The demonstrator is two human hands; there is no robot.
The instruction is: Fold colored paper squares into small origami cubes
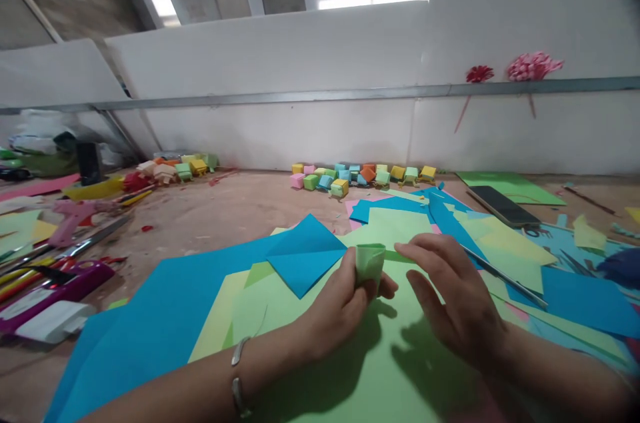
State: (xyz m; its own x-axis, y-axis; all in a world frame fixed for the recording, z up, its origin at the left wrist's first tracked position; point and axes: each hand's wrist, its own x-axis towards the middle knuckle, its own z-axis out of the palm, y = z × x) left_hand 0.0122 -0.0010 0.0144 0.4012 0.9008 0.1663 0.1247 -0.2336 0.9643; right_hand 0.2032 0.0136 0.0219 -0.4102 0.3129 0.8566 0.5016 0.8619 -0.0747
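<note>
My left hand, with a silver bracelet on its wrist, is closed around a small folded light green paper piece. The piece stands upright between thumb and fingers, its top edge folded. Just to its right, my right hand is held with fingers apart and nothing in them, not touching the piece. Both hands hover over light green paper sheets, and their shadows fall on them. A creased blue paper square lies beyond my left hand.
Several small coloured folded paper boxes line the wall. Blue sheets spread left; a phone, a thin metal rod and paper scraps lie right. A pink glue gun and a purple device are at far left.
</note>
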